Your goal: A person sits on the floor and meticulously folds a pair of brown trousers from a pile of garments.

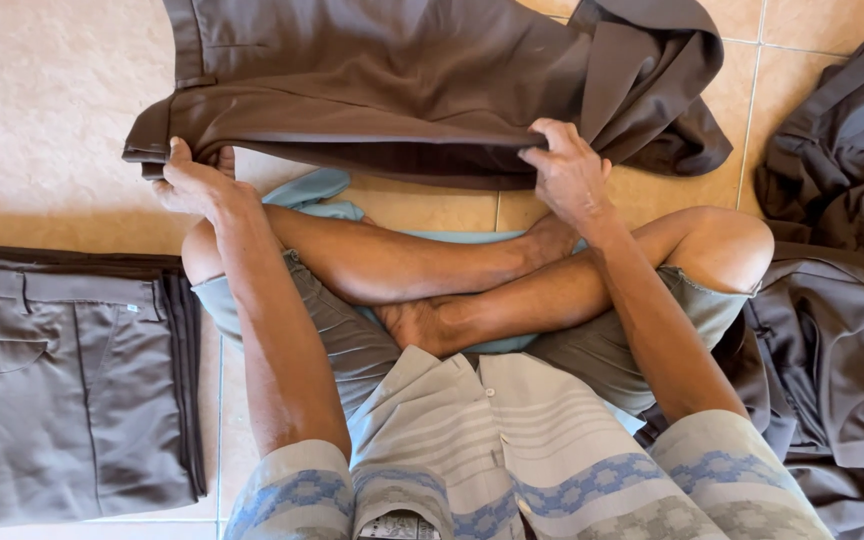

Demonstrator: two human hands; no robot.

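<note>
A pair of dark brown trousers (402,80) lies spread on the tiled floor in front of my crossed legs. My left hand (192,180) grips the waistband end of the trousers at the left. My right hand (567,170) pinches the near folded edge of the same trousers further right, lifting it slightly off the floor. The trouser legs bunch up at the far right end.
A stack of folded grey-brown trousers (62,380) sits on the floor to my left. A loose pile of dark trousers (842,270) lies to my right. A light blue cloth (317,195) lies under my legs. Beige floor tiles (42,110) show around them.
</note>
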